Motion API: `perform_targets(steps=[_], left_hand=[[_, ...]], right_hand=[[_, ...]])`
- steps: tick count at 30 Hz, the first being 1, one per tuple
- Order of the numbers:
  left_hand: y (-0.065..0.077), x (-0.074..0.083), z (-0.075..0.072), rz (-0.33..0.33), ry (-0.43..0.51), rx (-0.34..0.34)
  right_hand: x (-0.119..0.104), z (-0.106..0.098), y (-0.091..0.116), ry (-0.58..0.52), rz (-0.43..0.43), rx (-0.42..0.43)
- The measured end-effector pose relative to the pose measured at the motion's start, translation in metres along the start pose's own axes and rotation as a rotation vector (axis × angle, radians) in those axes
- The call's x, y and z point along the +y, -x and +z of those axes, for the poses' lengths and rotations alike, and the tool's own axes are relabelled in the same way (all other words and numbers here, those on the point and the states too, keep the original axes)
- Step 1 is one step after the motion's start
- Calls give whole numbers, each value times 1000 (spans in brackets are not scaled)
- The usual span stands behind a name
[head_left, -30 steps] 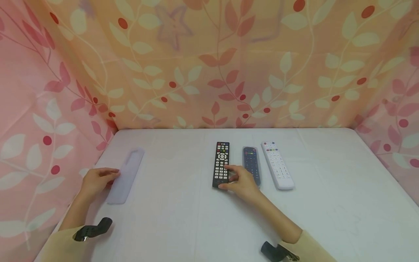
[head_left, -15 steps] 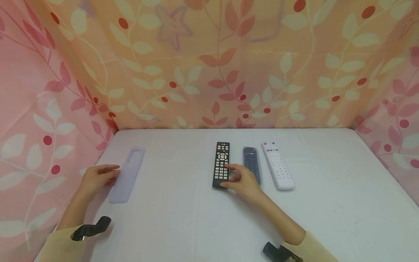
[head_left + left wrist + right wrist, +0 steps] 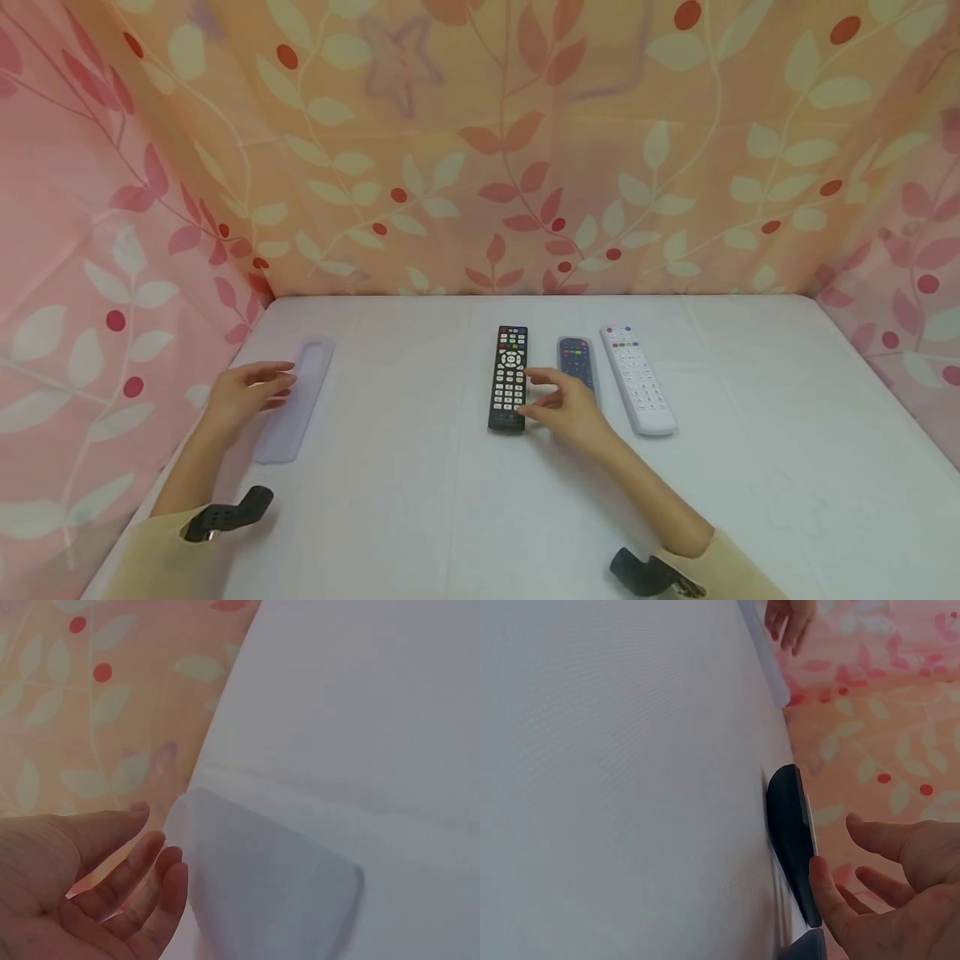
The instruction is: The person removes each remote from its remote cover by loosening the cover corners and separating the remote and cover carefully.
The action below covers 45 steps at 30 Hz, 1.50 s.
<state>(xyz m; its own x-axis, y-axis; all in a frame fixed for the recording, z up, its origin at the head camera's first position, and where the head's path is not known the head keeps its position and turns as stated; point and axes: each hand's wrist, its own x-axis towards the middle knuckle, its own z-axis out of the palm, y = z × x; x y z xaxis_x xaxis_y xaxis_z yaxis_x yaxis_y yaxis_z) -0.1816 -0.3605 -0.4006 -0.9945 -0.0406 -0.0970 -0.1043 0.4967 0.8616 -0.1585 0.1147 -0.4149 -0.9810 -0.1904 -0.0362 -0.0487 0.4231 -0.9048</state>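
A translucent pale-lilac remote cover (image 3: 303, 400) lies flat at the left of the table. My left hand (image 3: 243, 396) hovers at its left edge, fingers loosely bent and holding nothing; the left wrist view shows a gap between fingertips and cover. Near the middle lies a black remote control (image 3: 509, 379) with white buttons. Beside its right edge is my right hand (image 3: 570, 417), thumb and forefinger spread. In the right wrist view a fingertip (image 3: 819, 866) appears against or very near the black remote; I cannot tell whether they touch.
A dark-blue remote in a clear cover (image 3: 576, 358), partly hidden by the right hand, lies to its right. Farther right is a white remote (image 3: 637, 379). Floral curtains (image 3: 480, 208) hang behind and at both sides of the white table (image 3: 405, 517).
My left hand has let go of the cover and moved slightly up and right. My right fingers have drawn back from the black remote's face toward its right edge.
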Motion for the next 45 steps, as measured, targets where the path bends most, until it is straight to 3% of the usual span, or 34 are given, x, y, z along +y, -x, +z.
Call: perform_targets(steps=[14, 25, 33, 45], left_hand=[[-15, 25, 36, 60, 81, -33], [-23, 50, 77, 138, 149, -80], [-26, 65, 110, 152, 225, -92], [-33, 88, 147, 178, 242, -99]], right_hand=[[0, -22, 1, 15, -27, 45], [1, -48, 1, 31, -66, 85], [6, -61, 2, 45, -105, 125], [9, -75, 6, 35, -93, 170]])
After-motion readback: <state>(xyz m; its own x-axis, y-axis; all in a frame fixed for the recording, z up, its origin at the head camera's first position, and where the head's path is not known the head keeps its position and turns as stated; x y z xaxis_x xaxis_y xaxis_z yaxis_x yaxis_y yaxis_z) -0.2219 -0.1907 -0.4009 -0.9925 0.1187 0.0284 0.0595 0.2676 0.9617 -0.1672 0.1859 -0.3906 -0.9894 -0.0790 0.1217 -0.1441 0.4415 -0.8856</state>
